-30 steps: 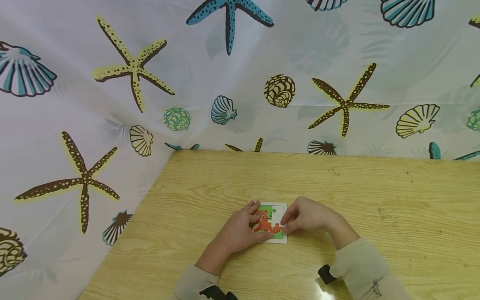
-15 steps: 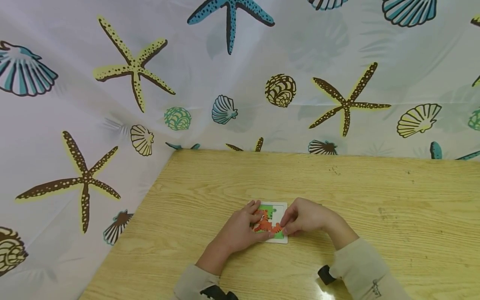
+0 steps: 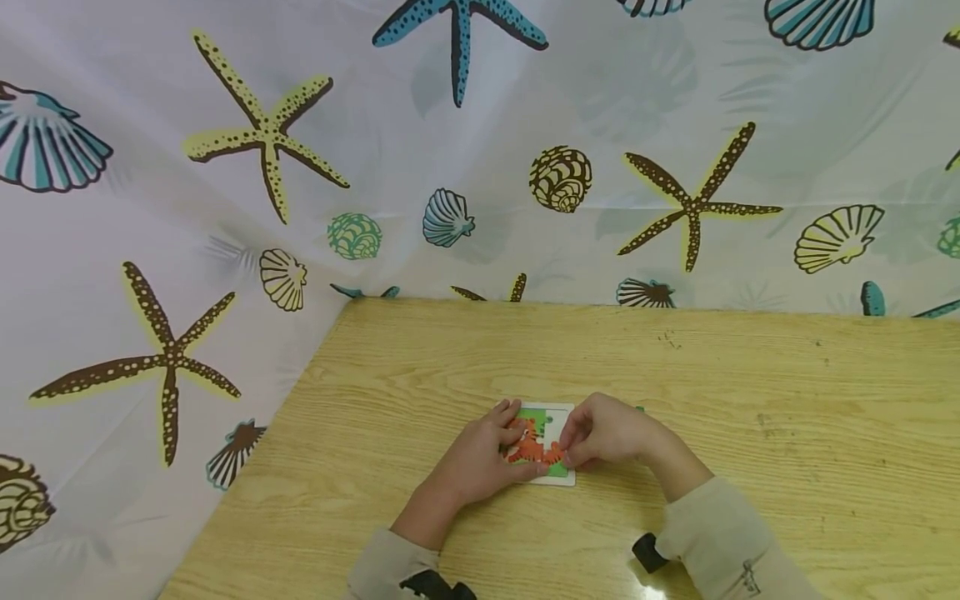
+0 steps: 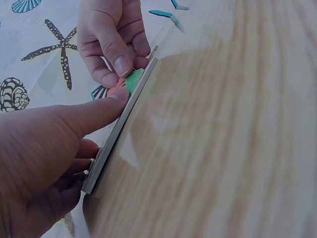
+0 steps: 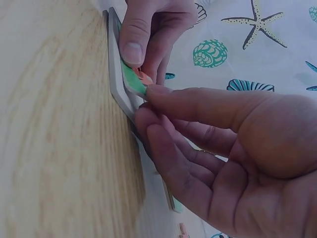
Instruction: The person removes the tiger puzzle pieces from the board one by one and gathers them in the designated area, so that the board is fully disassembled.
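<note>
A small jigsaw puzzle [image 3: 534, 448] with an orange tiger on green lies on the table in a white frame [image 3: 560, 481]. Its upper right part shows bare white backing. My left hand [image 3: 478, 457] holds the puzzle from the left, fingers over its left side and thumb pressing near the bottom. In the right wrist view, the thumb and fingertips of my right hand [image 5: 198, 144] pinch the corner of a green and orange puzzle piece [image 5: 132, 80] at the lower right. That piece looks slightly raised from the frame. My left thumb [image 4: 94, 114] touches it.
A wooden table [image 3: 420, 358] spreads around the puzzle. Behind my right hand a bit of green [image 3: 640, 408] shows; the right wrist view has a loose green piece [image 5: 176, 204] below the hand. A curtain [image 3: 495, 150] printed with shells and starfish hangs behind and left.
My right hand and wrist have shifted slightly up and left, still pinching the puzzle piece. More of the green bit behind the hand shows. My left hand stays in place.
</note>
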`<state>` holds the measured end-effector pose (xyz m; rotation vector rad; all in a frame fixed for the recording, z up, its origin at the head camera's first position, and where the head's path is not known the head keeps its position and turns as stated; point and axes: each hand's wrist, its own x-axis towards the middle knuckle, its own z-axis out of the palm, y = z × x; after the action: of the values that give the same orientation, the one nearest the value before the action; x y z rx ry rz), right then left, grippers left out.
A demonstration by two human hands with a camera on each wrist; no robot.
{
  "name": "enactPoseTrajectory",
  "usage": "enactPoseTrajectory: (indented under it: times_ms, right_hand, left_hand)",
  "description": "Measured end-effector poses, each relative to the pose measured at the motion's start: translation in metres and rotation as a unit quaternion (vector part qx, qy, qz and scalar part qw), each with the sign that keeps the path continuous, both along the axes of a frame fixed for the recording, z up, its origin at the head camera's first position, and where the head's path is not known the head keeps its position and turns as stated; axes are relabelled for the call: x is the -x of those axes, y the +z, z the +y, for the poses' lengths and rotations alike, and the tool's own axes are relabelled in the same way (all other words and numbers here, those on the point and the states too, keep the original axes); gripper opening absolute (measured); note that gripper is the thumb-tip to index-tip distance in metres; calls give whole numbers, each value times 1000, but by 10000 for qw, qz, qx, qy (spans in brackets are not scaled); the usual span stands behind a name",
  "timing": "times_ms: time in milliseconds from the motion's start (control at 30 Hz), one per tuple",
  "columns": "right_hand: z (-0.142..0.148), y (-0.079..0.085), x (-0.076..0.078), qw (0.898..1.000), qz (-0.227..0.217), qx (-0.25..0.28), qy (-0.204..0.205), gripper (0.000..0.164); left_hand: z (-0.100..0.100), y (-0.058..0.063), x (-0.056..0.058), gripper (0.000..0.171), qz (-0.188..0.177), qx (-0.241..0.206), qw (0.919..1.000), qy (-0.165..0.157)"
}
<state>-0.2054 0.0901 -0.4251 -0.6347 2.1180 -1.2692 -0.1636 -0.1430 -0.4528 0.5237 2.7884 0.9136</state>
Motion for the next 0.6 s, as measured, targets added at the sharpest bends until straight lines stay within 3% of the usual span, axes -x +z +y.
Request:
enactPoseTrajectory:
  times_ms: [300,600]
  right_hand:
    - [1,2,-1,9969,-679,292,-256,7]
    - [4,2,3,9954,-816,380,-323,7]
  left_hand:
    - [1,-1,1,78,-60,53,10000,10]
    - [-2,-3,3,80,-123,-68,9999,64]
